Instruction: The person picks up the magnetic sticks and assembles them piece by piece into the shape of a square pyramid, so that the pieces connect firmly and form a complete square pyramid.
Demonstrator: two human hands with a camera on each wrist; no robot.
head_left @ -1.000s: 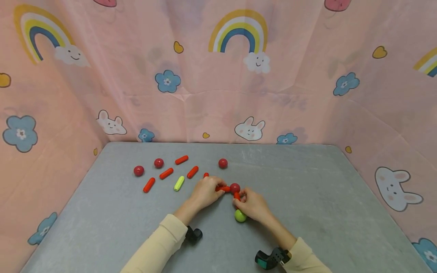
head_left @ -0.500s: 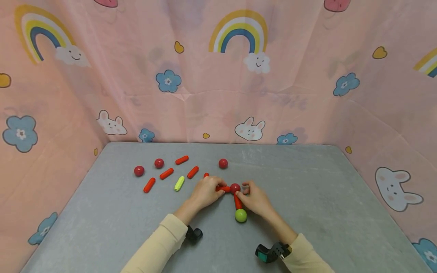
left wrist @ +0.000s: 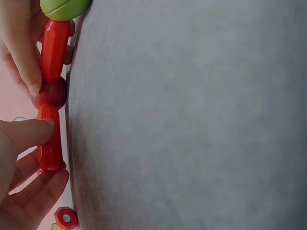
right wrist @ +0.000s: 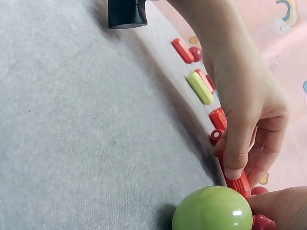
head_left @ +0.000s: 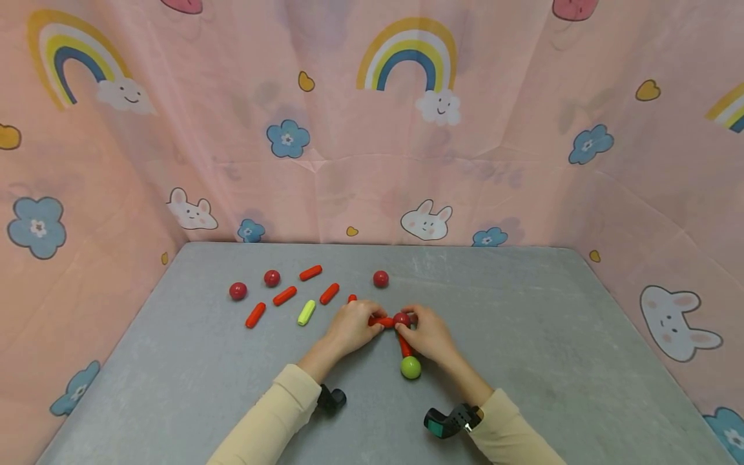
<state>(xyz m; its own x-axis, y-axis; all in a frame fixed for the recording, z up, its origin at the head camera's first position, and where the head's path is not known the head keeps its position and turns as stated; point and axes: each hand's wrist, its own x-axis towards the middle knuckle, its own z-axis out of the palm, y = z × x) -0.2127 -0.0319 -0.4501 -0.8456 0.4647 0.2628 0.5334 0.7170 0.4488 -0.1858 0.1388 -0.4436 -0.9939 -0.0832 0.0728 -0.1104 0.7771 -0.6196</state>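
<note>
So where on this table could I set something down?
The table is bare from the right hand to its right edge. Also bare: from the left sleeve to the left edge. Crowded: among loose sticks and red balls left of the left hand; between the hands.

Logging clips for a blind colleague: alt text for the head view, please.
A left hand holds a red rod and a right hand holds the red ball at its end; a second red rod links that ball to a green ball. Other red rods, red balls and a yellow-green rod lie on the gray table.
</note>
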